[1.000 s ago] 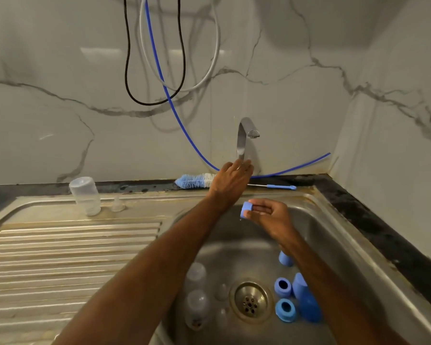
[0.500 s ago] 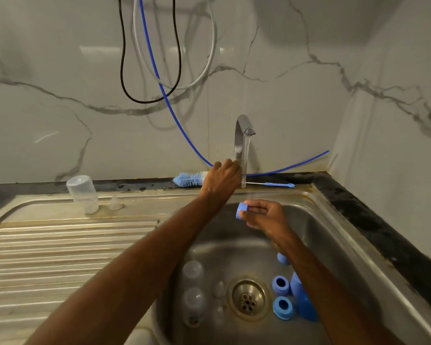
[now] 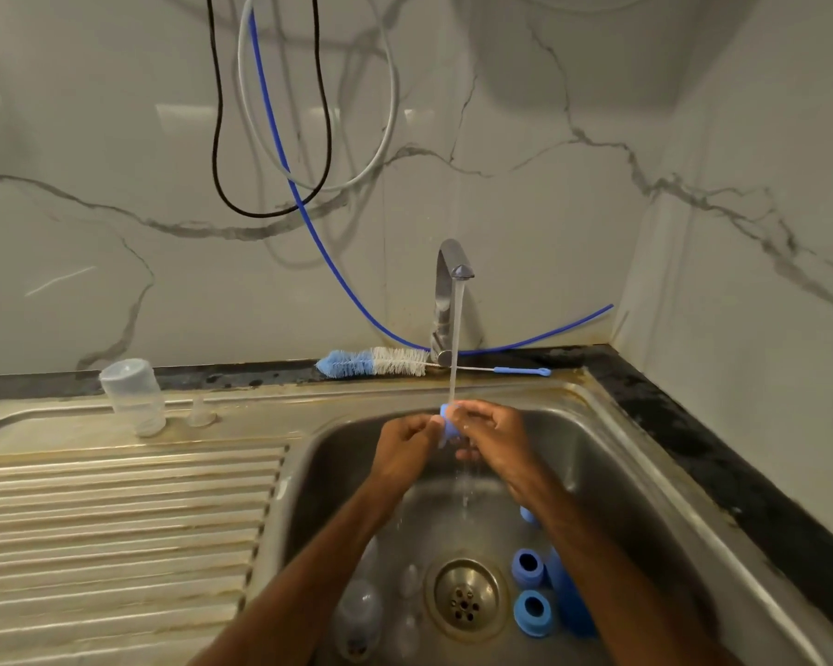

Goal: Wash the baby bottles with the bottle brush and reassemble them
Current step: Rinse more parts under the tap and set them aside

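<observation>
Two hands pinch one ring point(image 3: 447, 425) under the stream point(image 3: 455, 338). The left hand point(image 3: 407, 449) and right hand point(image 3: 496, 439) each curl their fingertips round it from opposite sides, meeting above the sink point(image 3: 597, 454) near its back wall. Water from the tap point(image 3: 448, 281) strikes the ring's top and runs off below the fingers.

For a good rinse, judged from this pose:
- Turn the ring between the fingertips so the flow reaches the thread and the bore.
- Keep the pinch light but sure, since wet plastic probably slips.
- Hold the ring squarely in the flow to limit splash.

The brush point(image 3: 373, 362) lies untouched on the ledge behind the tap, near enough for scrubbing the bore. Loose rings point(image 3: 532, 612) and clear bottles point(image 3: 357, 612) lie on the basin floor either side of the drain point(image 3: 467, 598). One bottle point(image 3: 133, 394) and a teat point(image 3: 200, 415) stand on the drainboard point(image 3: 116, 521), well apart from the hands.
</observation>
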